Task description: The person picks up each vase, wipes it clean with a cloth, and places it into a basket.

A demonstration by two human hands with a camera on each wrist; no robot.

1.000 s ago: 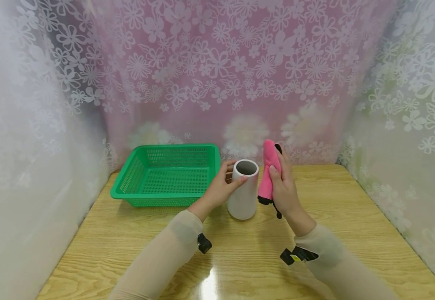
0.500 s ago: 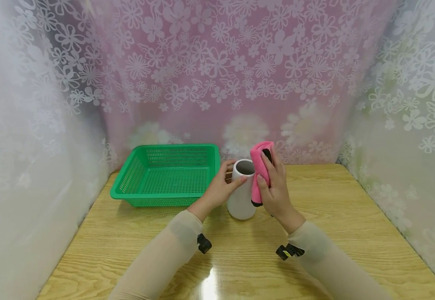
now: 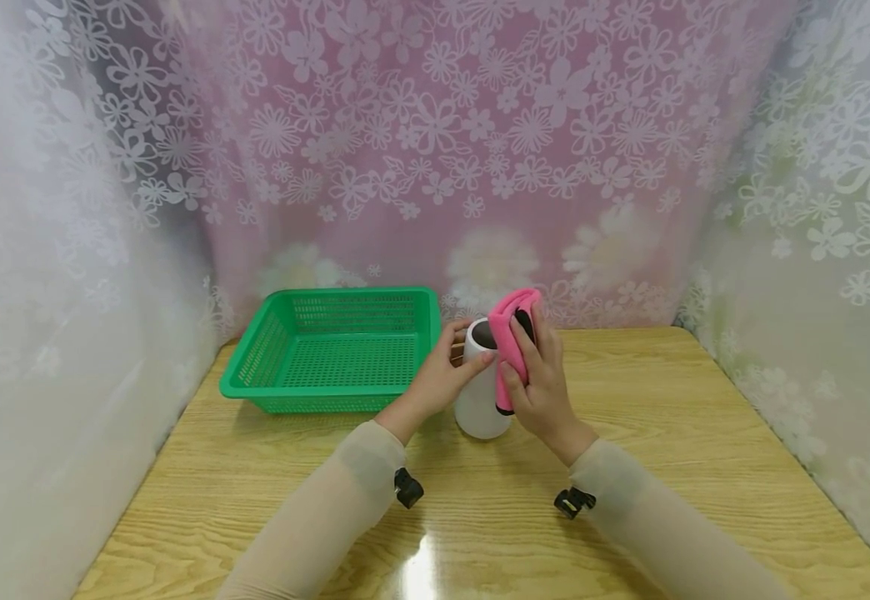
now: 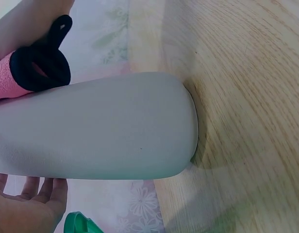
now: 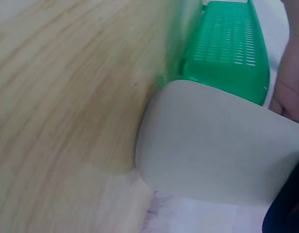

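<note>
White smooth cylindrical vase (image 3: 481, 402): standing upright on pale wooden table (image 3: 480, 517), just right of green plastic basket (image 3: 330, 392), being gripped near its top by left hand (image 3: 438, 375), being touched outside by pink black-trimmed cloth bundle (image 3: 505, 340) held in right hand (image 3: 545, 387), probably needing steady bracing, even pressure.

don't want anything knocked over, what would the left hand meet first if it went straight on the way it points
The white container, which the left hand holds near the top. Beyond it, the pink cloth in the right hand likely comes next, though depth is hard to judge.
</note>
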